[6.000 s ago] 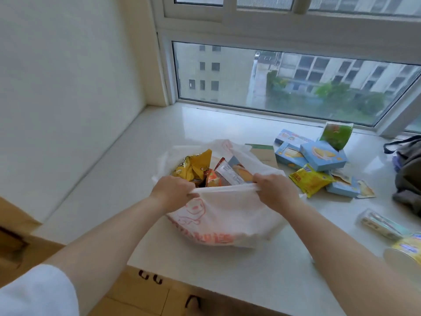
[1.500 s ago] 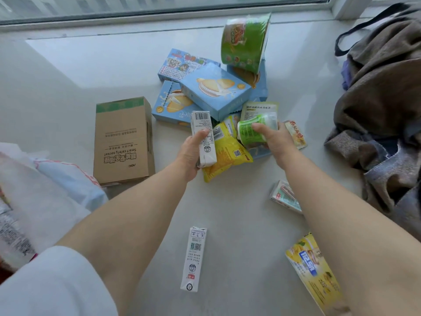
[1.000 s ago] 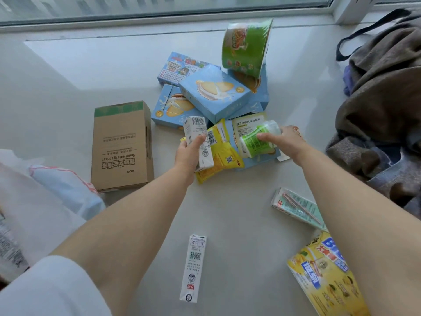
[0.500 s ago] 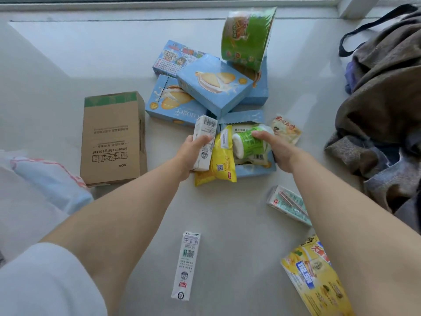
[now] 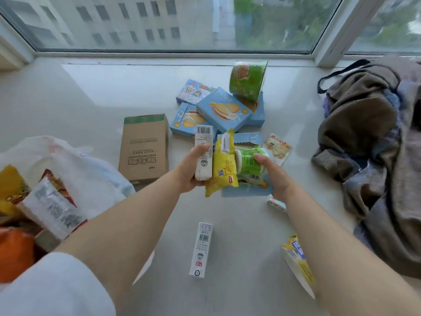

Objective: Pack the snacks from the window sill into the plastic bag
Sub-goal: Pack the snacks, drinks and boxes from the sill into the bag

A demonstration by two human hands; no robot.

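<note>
Left hand [image 5: 190,171] gripping slim white carton [image 5: 203,153], right hand [image 5: 274,176] clutching crinkly yellow packet [image 5: 222,167], green cylindrical cup [image 5: 248,160]

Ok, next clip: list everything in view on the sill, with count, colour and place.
carton: 2, white; one in left hand, one lying near front
yellow packet: 1, between the hands
green cup: 1, in right hand
blue boxes: at least 4, piled at centre back
green tub: 1, atop the pile
brown box: 1, left of pile
sachet: 1, right of cup
yellow bag: 1, front right
plastic bag: 1, white, left, snacks inside
clothes: brown-grey heap, right
left hand: holds carton
right hand: holds cup
</note>
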